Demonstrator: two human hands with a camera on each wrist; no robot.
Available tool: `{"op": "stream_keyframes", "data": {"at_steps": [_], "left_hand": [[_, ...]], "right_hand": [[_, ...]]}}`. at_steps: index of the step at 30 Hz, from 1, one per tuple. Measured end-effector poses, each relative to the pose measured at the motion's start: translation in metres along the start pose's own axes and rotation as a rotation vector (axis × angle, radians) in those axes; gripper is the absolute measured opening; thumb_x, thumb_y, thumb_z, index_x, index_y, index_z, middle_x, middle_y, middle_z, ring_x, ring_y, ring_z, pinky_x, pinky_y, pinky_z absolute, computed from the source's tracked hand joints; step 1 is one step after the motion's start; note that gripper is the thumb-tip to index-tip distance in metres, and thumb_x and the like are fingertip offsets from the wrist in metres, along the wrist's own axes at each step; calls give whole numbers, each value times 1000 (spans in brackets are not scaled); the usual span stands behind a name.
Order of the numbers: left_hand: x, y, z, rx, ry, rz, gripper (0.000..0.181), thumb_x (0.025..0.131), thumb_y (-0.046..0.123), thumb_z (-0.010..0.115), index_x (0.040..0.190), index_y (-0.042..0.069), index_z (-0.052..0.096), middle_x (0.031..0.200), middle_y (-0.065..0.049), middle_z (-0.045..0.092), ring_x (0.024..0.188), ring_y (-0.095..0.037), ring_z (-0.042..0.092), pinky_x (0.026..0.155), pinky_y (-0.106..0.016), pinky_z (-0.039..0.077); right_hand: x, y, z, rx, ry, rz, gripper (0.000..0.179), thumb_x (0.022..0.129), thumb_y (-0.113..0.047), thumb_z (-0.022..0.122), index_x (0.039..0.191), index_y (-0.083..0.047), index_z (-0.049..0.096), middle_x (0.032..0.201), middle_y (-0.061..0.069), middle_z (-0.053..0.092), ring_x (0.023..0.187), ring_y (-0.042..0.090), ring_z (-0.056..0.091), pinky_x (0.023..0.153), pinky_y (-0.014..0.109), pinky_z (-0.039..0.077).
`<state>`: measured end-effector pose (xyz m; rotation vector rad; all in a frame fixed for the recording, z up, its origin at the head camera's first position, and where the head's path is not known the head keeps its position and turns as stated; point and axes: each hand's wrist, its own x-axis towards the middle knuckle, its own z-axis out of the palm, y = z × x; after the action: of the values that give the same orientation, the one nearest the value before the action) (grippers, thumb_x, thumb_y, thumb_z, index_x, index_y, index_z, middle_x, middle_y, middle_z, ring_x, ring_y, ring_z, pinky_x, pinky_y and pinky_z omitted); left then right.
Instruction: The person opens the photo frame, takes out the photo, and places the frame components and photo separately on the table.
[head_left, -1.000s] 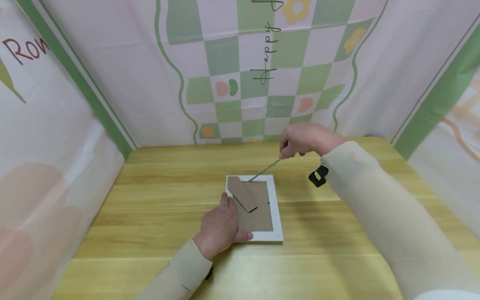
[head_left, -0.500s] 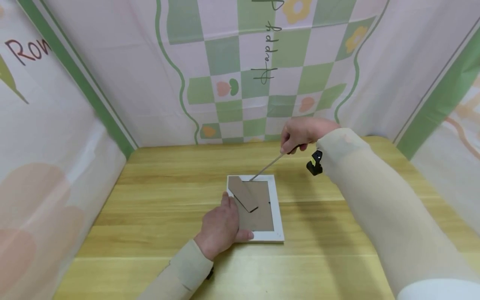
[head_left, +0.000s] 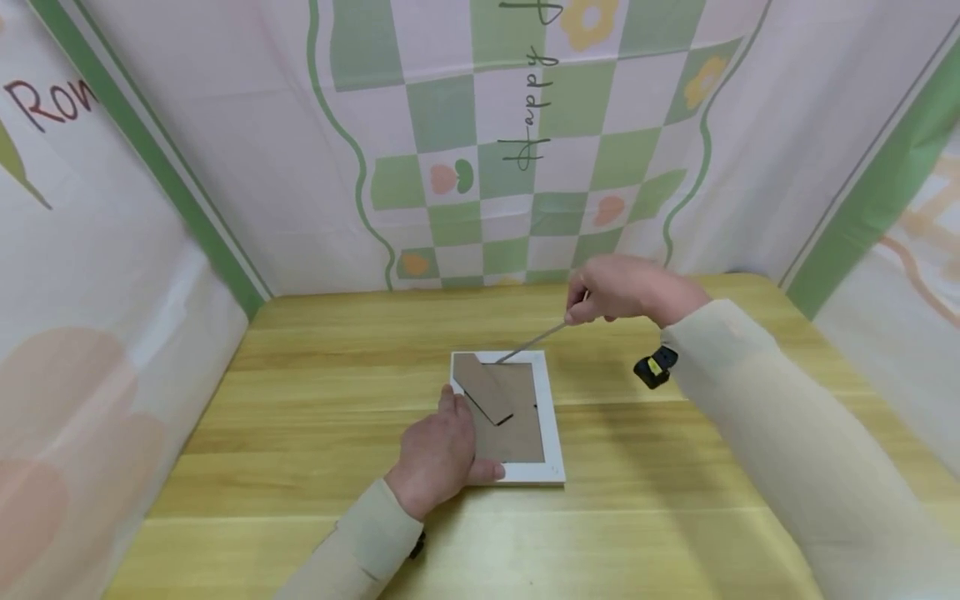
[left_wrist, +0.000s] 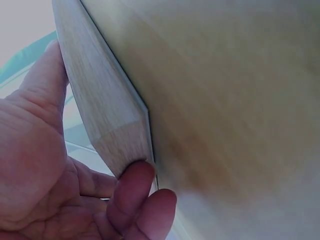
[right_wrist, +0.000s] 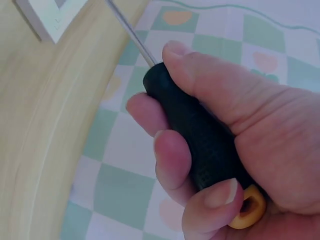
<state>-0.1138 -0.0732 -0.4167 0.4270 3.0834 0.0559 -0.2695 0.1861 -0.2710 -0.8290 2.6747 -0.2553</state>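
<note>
A white picture frame (head_left: 553, 425) lies back side up on the wooden table, its brown backing board (head_left: 525, 442) showing. On the board a brown stand flap (head_left: 483, 387) sits at a slant. My left hand (head_left: 438, 454) holds the frame by its lower left corner, thumb on the near edge and fingers along the left side; the left wrist view shows fingertips curled against the frame's side. My right hand (head_left: 618, 287) grips a screwdriver (right_wrist: 195, 135) by its black handle with a yellow end. The metal shaft slants down, its tip at the board's far edge beside the flap.
The wooden table (head_left: 315, 400) extends around the frame. A printed curtain (head_left: 502, 167) with green checks hangs along its far edge, and more fabric stands at both sides. A black device (head_left: 655, 367) is strapped at the right wrist.
My right hand rises slightly, then sinks back lower and a little to the right, so the screwdriver shaft lies flatter. My left hand and the frame stay in place.
</note>
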Motion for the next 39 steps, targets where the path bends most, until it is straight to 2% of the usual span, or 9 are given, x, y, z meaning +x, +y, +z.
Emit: {"op": "stream_keyframes", "data": {"at_steps": [10, 18, 21, 30, 39], "left_hand": [[0, 0, -2, -46, -32, -11, 119, 76, 75, 78, 146, -16, 46, 154, -33, 46, 48, -15, 50, 38, -28, 40], [-1, 2, -3, -57, -46, -22, 120, 75, 75, 77, 146, -16, 46, 155, -34, 44, 45, -14, 47, 36, -26, 39], [-1, 3, -3, -64, -65, -36, 122, 75, 77, 76, 147, -16, 44, 156, -35, 42, 44, -13, 47, 35, -25, 39], [-3, 9, -1, -119, -42, -58, 120, 76, 75, 77, 141, -21, 47, 152, -40, 43, 46, -16, 52, 38, -25, 44], [-4, 13, -2, -185, -52, -80, 113, 81, 66, 80, 139, -24, 48, 158, -41, 33, 48, -17, 52, 38, -24, 42]], "right_hand": [[-27, -2, 17, -70, 182, 10, 15, 100, -32, 71, 101, -21, 82, 97, -7, 77, 81, 11, 66, 77, 40, 56], [-44, -8, 38, -2, 278, 41, 27, 102, -35, 67, 113, -13, 78, 109, 1, 78, 95, 18, 72, 86, 48, 58], [-48, -11, 45, 35, 286, 56, 30, 101, -35, 69, 116, -11, 78, 108, 2, 78, 94, 17, 72, 86, 48, 58], [-60, -20, 61, 42, 358, 93, 34, 103, -34, 66, 123, -8, 74, 111, 7, 77, 93, 21, 71, 88, 51, 56], [-65, -22, 67, 27, 412, 97, 29, 103, -34, 65, 117, -11, 76, 97, 0, 75, 75, 14, 61, 76, 45, 55]]}}
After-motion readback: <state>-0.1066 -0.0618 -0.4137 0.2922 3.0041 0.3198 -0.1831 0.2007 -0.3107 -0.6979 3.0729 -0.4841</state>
